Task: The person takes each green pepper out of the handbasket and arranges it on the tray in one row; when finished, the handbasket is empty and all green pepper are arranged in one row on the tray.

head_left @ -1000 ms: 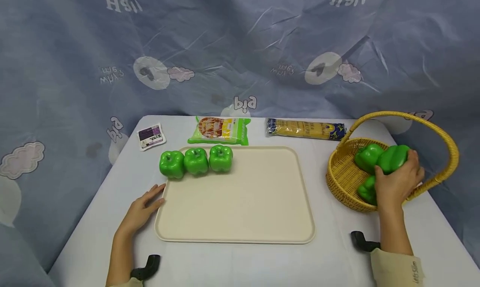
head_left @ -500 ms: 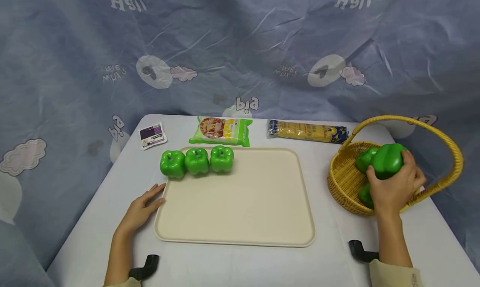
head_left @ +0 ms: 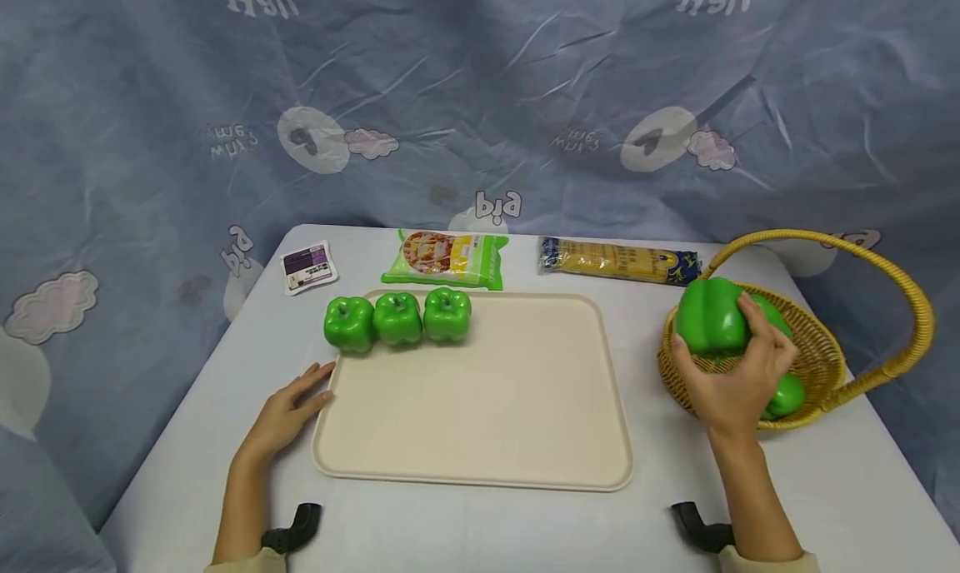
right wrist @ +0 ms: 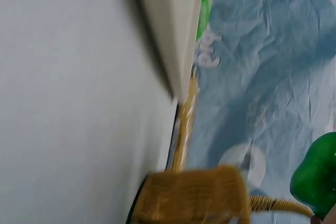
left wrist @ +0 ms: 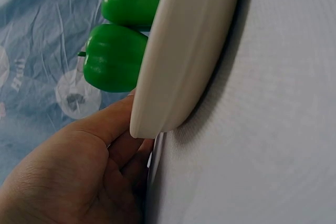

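My right hand (head_left: 738, 386) holds a green bell pepper (head_left: 708, 315) between thumb and fingers, over the left side of a yellow wicker basket (head_left: 825, 348). Inside the basket are more green peppers (head_left: 787, 396), partly hidden by the hand. In the right wrist view the held pepper (right wrist: 317, 174) shows at the right edge. My left hand (head_left: 281, 419) touches the left edge of a cream tray (head_left: 480, 398), its fingers fairly straight; the left wrist view shows the fingers (left wrist: 102, 121) at the tray's rim (left wrist: 178, 51). Three green peppers (head_left: 397, 317) stand in a row at the tray's far left corner.
Behind the tray lie a green food packet (head_left: 442, 256) and a long yellow packet (head_left: 618, 261). A small white-and-purple packet (head_left: 308, 266) lies at the far left. The basket's tall handle (head_left: 911, 306) arches over its right side. A printed curtain (head_left: 480, 107) hangs behind the white table.
My right hand has lifted the pepper from inside the basket and carried it left, to above the basket's left rim. The left hand has stayed at the tray's edge.
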`<state>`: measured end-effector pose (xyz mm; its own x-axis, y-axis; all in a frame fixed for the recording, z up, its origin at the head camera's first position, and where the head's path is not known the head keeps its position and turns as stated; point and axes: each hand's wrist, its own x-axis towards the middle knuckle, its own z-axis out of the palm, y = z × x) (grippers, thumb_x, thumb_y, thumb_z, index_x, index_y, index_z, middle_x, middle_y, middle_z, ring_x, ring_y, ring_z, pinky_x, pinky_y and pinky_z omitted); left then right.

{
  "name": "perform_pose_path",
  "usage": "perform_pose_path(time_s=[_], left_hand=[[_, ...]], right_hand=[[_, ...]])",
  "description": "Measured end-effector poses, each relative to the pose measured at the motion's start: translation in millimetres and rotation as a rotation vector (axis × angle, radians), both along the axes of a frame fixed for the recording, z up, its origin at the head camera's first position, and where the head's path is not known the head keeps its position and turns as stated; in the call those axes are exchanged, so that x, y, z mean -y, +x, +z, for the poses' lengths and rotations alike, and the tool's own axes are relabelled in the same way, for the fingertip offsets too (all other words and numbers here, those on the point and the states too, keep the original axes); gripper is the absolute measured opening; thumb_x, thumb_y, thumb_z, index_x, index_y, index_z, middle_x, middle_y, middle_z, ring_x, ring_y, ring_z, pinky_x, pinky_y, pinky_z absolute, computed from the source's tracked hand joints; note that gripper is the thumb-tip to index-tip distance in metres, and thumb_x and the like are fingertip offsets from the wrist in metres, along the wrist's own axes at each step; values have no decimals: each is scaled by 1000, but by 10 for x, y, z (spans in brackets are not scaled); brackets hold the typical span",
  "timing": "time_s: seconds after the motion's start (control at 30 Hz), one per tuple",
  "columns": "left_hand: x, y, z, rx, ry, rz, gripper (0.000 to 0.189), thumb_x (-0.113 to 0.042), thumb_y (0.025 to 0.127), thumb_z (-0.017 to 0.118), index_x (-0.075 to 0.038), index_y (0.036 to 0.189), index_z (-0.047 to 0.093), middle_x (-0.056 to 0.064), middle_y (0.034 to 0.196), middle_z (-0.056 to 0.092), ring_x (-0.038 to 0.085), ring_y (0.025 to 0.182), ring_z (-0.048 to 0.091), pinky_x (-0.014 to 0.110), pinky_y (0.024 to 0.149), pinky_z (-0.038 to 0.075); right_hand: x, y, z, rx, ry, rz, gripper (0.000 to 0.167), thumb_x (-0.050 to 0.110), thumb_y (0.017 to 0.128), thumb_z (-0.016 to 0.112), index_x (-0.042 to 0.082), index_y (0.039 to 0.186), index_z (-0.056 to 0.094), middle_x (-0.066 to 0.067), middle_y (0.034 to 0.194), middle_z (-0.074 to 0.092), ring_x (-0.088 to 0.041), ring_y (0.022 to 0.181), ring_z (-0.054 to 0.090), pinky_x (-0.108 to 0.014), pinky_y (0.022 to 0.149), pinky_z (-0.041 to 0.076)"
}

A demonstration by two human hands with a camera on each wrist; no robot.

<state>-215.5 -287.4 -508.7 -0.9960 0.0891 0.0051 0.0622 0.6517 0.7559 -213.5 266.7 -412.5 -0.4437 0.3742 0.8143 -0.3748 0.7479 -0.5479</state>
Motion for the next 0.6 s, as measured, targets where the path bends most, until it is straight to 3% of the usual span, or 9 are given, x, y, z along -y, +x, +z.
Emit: perform_pose_path(time_s=[0.13, 0.27, 0.43, 0.6], left_hand=[[-1, 13, 6, -3, 14, -4, 52, -37, 89, 61, -21, 136, 48, 18, 145, 32, 40, 133, 24, 62, 102, 18], [14, 24, -2, -8, 14, -4, 52, -38, 89, 60, -22, 136, 48, 18, 145, 32, 41, 133, 24, 62, 102, 18], [17, -5, -1, -21, 17, -14, 51, -38, 89, 60, -23, 136, 48, 17, 145, 31, 41, 133, 24, 62, 102, 18], [13, -5, -27, -5, 34, -3, 52, -38, 88, 61, -22, 136, 48, 17, 146, 31, 41, 133, 23, 62, 103, 17]], right_hand=[[235, -74, 6, -11, 50, 130, 73, 29, 60, 75, 5, 126, 54, -9, 130, 53, -31, 110, 36, -43, 89, 31], [514, -148, 15, 52, 100, 231, 72, 28, 63, 75, 6, 128, 53, -8, 134, 49, -32, 111, 37, -45, 85, 33], [813, -271, -8, 164, 158, 319, 74, 21, 65, 78, 10, 133, 50, -10, 136, 45, -35, 110, 39, -51, 81, 38], [1040, -377, -64, 336, 210, 395, 80, 20, 67, 81, 10, 138, 44, -18, 134, 41, -36, 112, 43, -54, 81, 44]])
